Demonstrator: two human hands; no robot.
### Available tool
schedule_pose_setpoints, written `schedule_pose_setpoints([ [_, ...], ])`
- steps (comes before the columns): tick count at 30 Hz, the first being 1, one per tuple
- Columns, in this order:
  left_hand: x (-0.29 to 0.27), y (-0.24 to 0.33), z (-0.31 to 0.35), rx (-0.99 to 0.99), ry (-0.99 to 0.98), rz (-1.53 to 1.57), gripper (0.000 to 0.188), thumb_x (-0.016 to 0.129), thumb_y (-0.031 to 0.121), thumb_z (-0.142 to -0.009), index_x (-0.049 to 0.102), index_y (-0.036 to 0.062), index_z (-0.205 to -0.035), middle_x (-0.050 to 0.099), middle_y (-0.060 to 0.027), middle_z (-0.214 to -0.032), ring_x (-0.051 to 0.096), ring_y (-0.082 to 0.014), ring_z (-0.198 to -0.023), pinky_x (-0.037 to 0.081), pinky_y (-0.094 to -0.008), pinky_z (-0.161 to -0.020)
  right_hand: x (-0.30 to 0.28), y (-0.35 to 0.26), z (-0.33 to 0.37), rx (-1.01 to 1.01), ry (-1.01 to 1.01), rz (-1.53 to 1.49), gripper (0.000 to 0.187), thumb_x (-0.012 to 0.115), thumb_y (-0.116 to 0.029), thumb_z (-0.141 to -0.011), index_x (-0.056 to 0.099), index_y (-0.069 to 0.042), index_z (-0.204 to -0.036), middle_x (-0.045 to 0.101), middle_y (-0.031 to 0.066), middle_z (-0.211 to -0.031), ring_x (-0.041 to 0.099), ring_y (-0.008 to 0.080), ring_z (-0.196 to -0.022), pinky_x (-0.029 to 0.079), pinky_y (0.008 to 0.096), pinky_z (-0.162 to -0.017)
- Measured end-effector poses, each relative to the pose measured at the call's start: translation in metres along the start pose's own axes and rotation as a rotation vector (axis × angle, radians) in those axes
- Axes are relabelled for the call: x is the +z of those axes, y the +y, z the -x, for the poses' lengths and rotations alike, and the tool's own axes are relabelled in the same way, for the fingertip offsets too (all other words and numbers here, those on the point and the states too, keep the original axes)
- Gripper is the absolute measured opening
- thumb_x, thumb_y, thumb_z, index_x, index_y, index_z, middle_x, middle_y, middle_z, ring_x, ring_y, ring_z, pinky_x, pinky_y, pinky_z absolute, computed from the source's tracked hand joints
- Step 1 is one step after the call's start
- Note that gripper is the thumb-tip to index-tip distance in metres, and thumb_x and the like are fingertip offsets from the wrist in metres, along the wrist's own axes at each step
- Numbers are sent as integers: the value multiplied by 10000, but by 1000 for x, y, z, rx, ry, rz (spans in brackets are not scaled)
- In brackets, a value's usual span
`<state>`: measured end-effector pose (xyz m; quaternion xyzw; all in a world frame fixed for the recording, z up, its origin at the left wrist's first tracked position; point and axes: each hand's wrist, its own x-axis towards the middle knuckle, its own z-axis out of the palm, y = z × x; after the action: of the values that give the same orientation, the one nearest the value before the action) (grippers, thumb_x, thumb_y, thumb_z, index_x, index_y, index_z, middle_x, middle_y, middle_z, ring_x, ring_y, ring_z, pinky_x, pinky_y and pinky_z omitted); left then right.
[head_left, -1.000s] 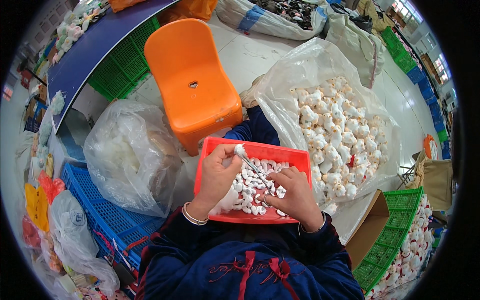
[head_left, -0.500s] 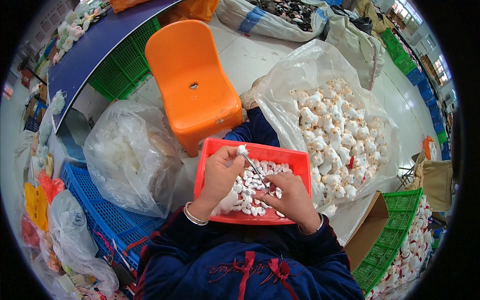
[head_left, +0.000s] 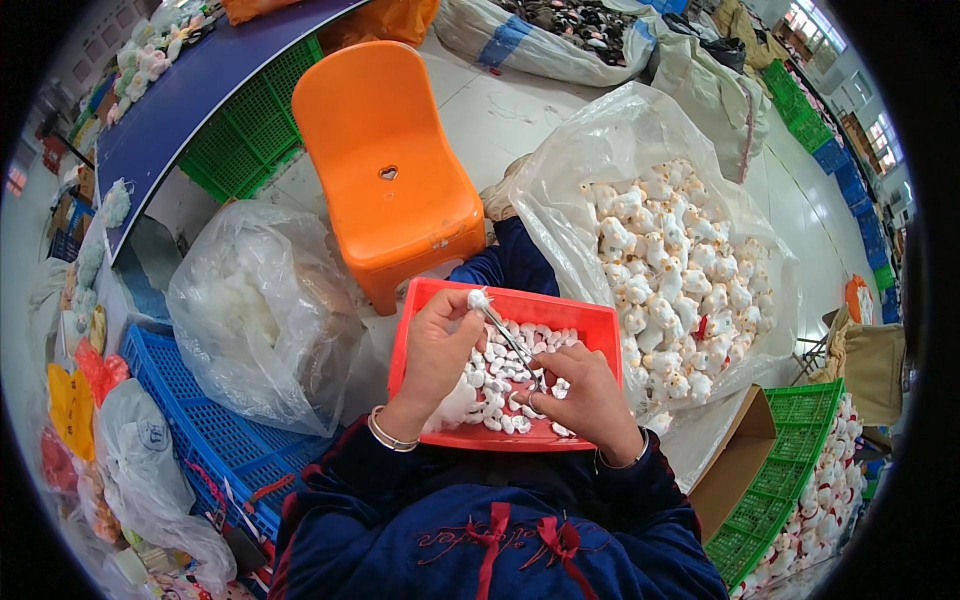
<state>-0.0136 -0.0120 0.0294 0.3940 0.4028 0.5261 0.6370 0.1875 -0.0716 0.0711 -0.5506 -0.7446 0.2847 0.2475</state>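
Left hand at nine o'clock over red rectangular plastic tray: thumb and fingertips pinched together on small fluffy white piece, at eleven o'clock of tray. Right hand at four o'clock: fingers curled round handles of slim silver metal tool, tip at fluffy piece. Small white pieces lie in tray. Orange plastic chair at eleven o'clock beyond.

The red, box-shaped plastic tray looks smooth and shiny. The long, thin, silver metal tool shines. The small, white, fluffy piece looks soft. The curved, orange plastic chair is glossy but scuffed.
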Motion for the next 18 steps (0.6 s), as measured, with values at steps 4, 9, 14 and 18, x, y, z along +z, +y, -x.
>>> schedule_pose_setpoints([
  [4,0,-5,4,47,-3,-167,95,586,42,-986,638,20,-1062,668,-15,-849,547,-32,-635,431,-182,-576,-1,-7,0,142,-91,-202,299,862,-206,-750,709,-6,-911,594,90,-652,581,217,-613,442,361,-583],
  [9,-7,-11,0,-67,-137,-44,133,629,74,-977,660,-8,-1077,694,-30,-898,616,-52,-767,499,-211,-695,1,-8,2,157,-57,-180,286,830,-219,-772,722,-10,-933,615,117,-672,611,251,-618,463,376,-582],
  [14,-14,7,-6,-17,-107,-381,244,693,142,-955,691,-28,-1130,717,-16,-946,664,-90,-862,525,-241,-801,-11,15,5,32,-21,71,289,802,-245,-719,744,-69,-940,657,102,-728,648,308,-710,478,437,-633],
  [18,-22,-2,-4,-111,-159,-389,251,713,179,-945,716,-30,-1085,715,-1,-890,658,-86,-831,525,-242,-776,-12,23,14,21,-99,194,328,786,-295,-740,746,-122,-1016,673,40,-791,639,267,-820,442,424,-713],
])
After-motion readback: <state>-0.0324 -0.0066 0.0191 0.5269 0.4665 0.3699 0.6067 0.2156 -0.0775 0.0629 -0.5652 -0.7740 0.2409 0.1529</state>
